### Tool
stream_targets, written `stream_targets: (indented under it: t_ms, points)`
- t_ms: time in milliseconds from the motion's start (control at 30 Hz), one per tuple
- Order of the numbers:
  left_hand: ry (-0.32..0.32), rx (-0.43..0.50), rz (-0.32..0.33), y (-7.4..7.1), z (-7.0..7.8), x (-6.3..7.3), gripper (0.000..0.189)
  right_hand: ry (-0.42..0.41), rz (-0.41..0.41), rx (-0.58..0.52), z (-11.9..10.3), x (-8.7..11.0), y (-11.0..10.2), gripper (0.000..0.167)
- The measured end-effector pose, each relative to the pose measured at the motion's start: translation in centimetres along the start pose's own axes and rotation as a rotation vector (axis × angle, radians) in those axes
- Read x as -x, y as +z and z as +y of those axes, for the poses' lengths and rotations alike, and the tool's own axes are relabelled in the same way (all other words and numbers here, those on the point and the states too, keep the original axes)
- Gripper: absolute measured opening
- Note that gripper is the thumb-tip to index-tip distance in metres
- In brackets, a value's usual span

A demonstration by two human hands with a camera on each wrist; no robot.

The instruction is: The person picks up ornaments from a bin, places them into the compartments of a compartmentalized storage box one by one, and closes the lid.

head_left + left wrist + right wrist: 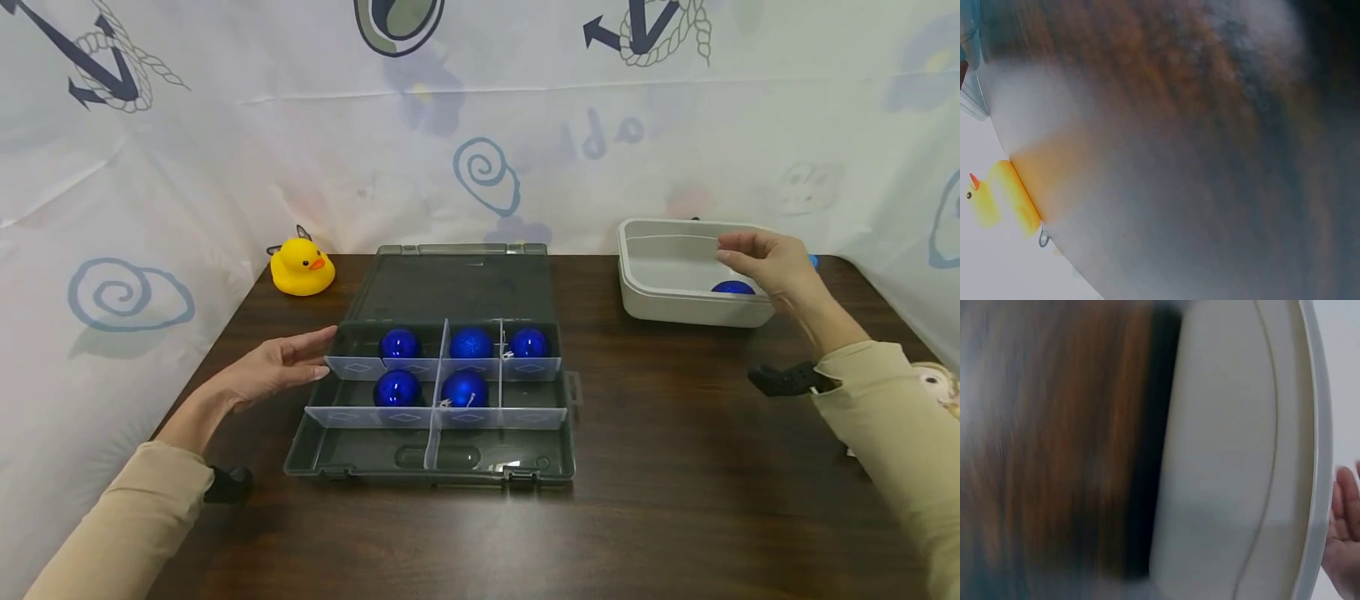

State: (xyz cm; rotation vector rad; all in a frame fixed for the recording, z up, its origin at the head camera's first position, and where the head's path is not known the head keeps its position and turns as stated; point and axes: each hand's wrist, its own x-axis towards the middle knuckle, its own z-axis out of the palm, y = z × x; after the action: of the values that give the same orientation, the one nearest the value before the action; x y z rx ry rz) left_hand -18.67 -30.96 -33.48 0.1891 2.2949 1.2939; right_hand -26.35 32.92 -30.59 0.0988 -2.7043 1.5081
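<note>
A dark grey clear-plastic divider box (360, 450) lies with its lid (457, 287) folded back. Its back row holds three blue Christmas baubles, among them a glittery one (472, 342); the middle row has two, one shiny (397, 388) and one matte (464, 388). At the box's left side my left hand (273, 367) has its fingers stretched out, the tips at or very near the rim. Above the right end of a white bin (697, 308), my right hand (776, 265) hovers with loosely bent fingers and nothing visible in them. A blue bauble (733, 287) shows in the bin.
A yellow rubber duck (302, 267) sits at the back left, by the patterned curtain (300, 150). Partly behind my right sleeve is a plush-like item (937, 385). The dark wooden table (660, 467) extends between box and bin.
</note>
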Motion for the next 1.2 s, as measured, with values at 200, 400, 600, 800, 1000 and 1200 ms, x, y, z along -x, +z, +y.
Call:
stream_targets:
  t_ms: [200,400,600,800,1000,1200]
  points:
    - [0.000,0.007,-0.001,0.0,0.0,0.0,0.079,0.127,-0.156,0.234,1.2,-1.0,-2.4,0.066]
    - [-0.010,0.001,0.001,0.0,-0.1,0.0,0.079,0.155,-0.219,0.301,1.8,-1.5,-2.8,0.062]
    - [-0.011,0.004,-0.001,0.0,-0.1,0.0,0.079,0.105,-0.277,0.428,2.1,-2.1,-2.9,0.051]
    - [-0.005,0.011,-0.003,-0.1,-0.1,0.0,0.078,0.083,-0.341,0.500,2.2,-2.7,-2.7,0.049]
    - [-0.015,0.008,-0.006,-0.1,-0.1,0.1,0.078,0.049,-0.401,0.501,2.0,-3.0,-2.1,0.047]
    - [-0.008,0.017,-0.006,-0.1,-0.1,0.0,0.079,0.035,-0.438,0.503,1.9,-3.1,-1.9,0.047]
